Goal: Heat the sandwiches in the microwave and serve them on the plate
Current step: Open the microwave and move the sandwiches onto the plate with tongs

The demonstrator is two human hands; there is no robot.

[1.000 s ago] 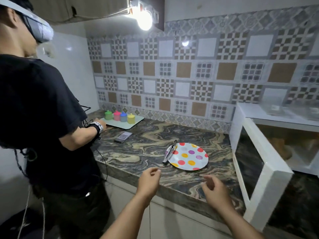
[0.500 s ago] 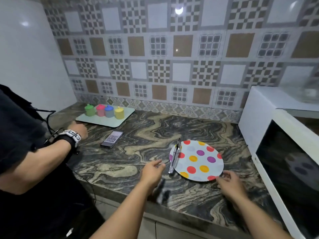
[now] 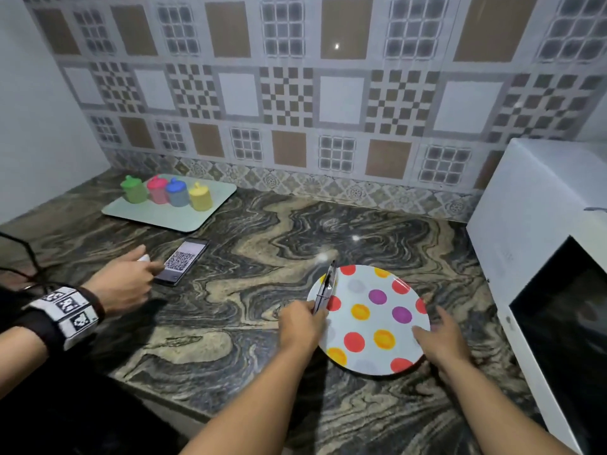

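A white plate [image 3: 371, 320] with red, orange and purple dots lies on the marble counter [image 3: 249, 284]. Metal tongs [image 3: 326, 287] lie along its left rim. My left hand [image 3: 300, 325] curls its fingers round the near end of the tongs. My right hand [image 3: 440, 339] rests its fingers on the plate's right rim. The white microwave [image 3: 532, 244] stands at the right with its dark-glass door [image 3: 565, 326] swung out toward me. No sandwiches show in this view.
Another person's hand [image 3: 123, 280] with a marker wristband reaches toward a phone [image 3: 182, 261] showing a QR code, at the left. A pale tray [image 3: 170, 213] with several coloured lidded pots stands at the back left. Tiled wall behind.
My view dropped and closed in on the counter. My left hand reached the tongs and took hold of them. My right hand came onto the plate's right rim. The other person's hand moved toward the phone.
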